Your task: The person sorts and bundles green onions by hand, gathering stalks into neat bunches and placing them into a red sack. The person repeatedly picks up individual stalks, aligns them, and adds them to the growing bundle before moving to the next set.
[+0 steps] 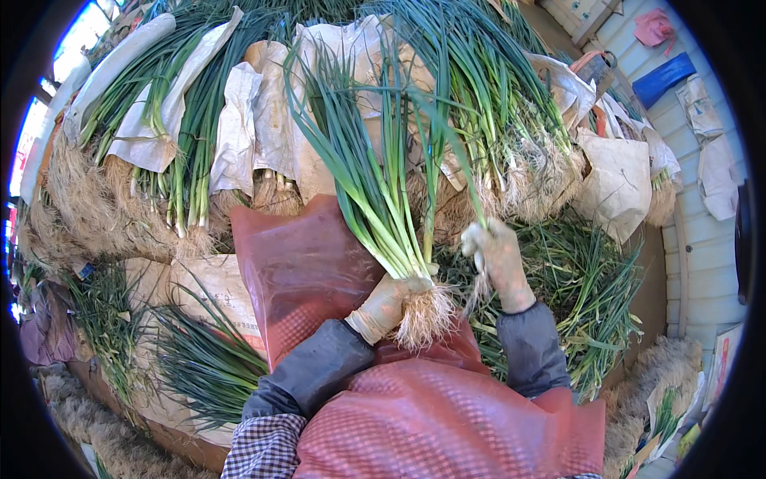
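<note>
My left hand [383,305], in a pale thin glove, grips a bunch of green onions [383,227] near the base, its green leaves fanning upward. The bunch's pale, stringy roots [426,317] hang out beside my fingers, over the red plastic apron [443,419] on my lap. To the right, my right hand [498,257], gloved too, is closed around a single onion stalk [474,191]. That stalk's leaf rises out of my fist and leans up to the left, while a few roots dangle below. Dark sleeves cover both forearms.
Stacked onions with roots facing me [526,167] span the far side, partly wrapped in white woven sacking [236,129]. Loose leaves [586,305] heap at right. Another green bunch [209,359] lies on printed sacking [209,287] at left. A corrugated wall [694,251] bounds the right.
</note>
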`<state>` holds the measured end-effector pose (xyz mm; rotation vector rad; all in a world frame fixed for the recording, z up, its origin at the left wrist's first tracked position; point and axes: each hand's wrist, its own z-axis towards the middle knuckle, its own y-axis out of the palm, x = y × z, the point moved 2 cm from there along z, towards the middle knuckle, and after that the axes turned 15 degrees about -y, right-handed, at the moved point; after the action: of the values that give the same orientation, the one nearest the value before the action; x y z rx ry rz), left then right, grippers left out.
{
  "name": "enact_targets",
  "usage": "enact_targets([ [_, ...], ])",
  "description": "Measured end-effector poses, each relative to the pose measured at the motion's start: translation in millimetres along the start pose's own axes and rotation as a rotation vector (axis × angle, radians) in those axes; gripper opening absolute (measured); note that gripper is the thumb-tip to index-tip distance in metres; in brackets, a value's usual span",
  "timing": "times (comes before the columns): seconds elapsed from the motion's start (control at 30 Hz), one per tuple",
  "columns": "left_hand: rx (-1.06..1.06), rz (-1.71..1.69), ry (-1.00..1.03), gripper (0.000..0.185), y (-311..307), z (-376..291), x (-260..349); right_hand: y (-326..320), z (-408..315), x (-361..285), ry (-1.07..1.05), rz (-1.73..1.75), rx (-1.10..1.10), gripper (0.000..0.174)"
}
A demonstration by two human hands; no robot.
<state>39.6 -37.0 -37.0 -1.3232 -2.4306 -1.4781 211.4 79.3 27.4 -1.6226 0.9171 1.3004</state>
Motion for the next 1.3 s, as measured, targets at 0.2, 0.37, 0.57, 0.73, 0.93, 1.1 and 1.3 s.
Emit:
enact_targets([
  [0.2,-0.055,-0.033,-0.067,0.040,13,-7,5,38,54,35,0.042,-0.246,-0.214,0.035],
  [0.37,0.017,-0.008,-0.020,0.037,-7,-5,1,20,8,10,-0.189,-0.590,-0.366,0.029],
  [0.57,-0.128,-0.142,-0.103,0.035,-2,-11,-3,25,-9,19,-0.275,0.048,0.146,0.038],
  [0.73,-0.133,-0.176,-0.070,0.033,4,-26,0,47,1,17,-0.107,0.460,-0.054,0.035],
  [0.93,-0.132,-0.202,-0.067,0.036,2,-23,-3,20,-53,-14,0.184,0.300,-0.416,0.025],
  [1.1,-0.168,-0.251,-0.063,0.047,-5,-22,-2,-74,-103,5,-0.018,0.211,0.172,0.036],
  [1.3,-0.397,-0.319,-0.050,0.075,9,-30,21,-215,-218,164,0.790,-1.319,-0.649,0.059],
])
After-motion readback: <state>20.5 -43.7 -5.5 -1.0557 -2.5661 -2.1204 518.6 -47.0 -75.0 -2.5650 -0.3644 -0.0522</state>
